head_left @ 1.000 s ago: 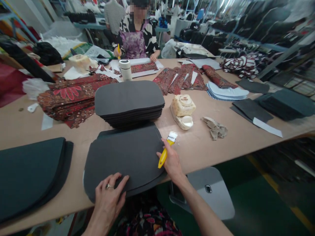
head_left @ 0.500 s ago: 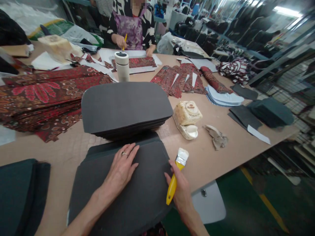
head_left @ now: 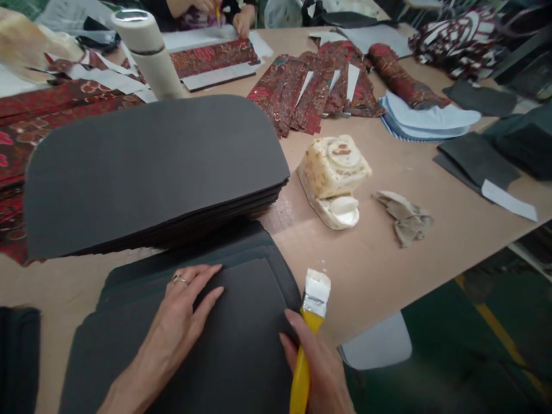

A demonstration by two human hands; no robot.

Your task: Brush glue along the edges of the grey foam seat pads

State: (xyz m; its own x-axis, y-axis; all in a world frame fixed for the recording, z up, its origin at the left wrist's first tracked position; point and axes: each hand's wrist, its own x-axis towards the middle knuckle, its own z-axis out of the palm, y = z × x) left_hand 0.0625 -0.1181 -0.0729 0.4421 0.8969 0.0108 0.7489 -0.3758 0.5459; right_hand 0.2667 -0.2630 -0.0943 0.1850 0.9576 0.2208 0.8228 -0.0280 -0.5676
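Note:
My left hand (head_left: 185,310) rests with its fingers stretched out on a dark grey rounded panel (head_left: 241,333), the top one of a fanned pile. In my right hand (head_left: 317,359) is a paintbrush (head_left: 308,339) with a yellow handle and a white-coated tip. The thumb and fingertips of that hand also reach the panel's right edge. Behind the pile stands a thick stack of similar dark panels (head_left: 159,172). A stained cream-coloured container (head_left: 334,167) with white paste at its front opening sits to the right of the stack.
A crumpled rag (head_left: 405,218) lies right of the container. Patterned red fabric pieces (head_left: 310,86), a white flask (head_left: 149,54) and folded light-blue cloth (head_left: 426,118) are farther back. Across the table (head_left: 371,305), a person's hand (head_left: 244,22) shows. More dark pieces (head_left: 19,356) lie at left.
The view has moved closer and tilted down. My left hand has slid back over the panel, and the top panel now sits lower, showing more of the sheets beneath. The brush stays in my right hand.

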